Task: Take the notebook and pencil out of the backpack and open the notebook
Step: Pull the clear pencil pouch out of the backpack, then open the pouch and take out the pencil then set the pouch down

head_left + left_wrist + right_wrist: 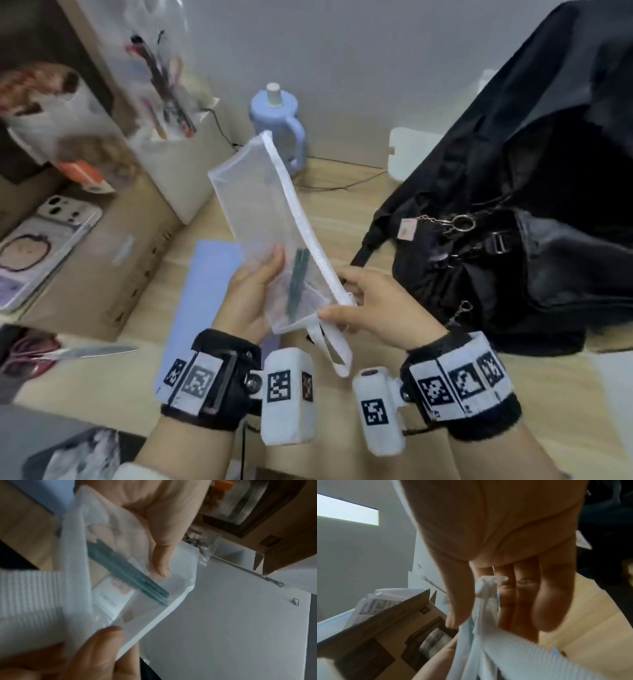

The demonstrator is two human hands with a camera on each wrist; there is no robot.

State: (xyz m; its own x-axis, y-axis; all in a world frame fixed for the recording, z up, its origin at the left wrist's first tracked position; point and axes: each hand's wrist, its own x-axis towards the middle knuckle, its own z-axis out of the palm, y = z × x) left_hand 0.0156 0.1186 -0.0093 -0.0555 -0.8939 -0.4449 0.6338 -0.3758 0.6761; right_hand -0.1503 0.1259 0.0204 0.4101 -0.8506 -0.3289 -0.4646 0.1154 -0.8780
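Observation:
Both hands hold a white mesh pencil pouch [260, 212] up over the table. My left hand [255, 291] grips its lower left side, thumb on the mesh. My right hand [356, 301] pinches the pouch's near corner by the zipper end, above the white strap loop [334, 349]. Dark green pencils [297, 281] show through the mesh; in the left wrist view the pencils [126, 573] lie inside with a small white card [113, 596]. A lavender notebook [202, 294] lies shut on the table under the hands. The black backpack [513, 222] stands at the right.
A cardboard box [102, 260] with phone cases [37, 246] on it sits at the left. A white bin [178, 161] with bags and a light blue jug [277, 120] stand at the back. Scissors [78, 353] lie at the near left. A cable [342, 185] runs along the wall.

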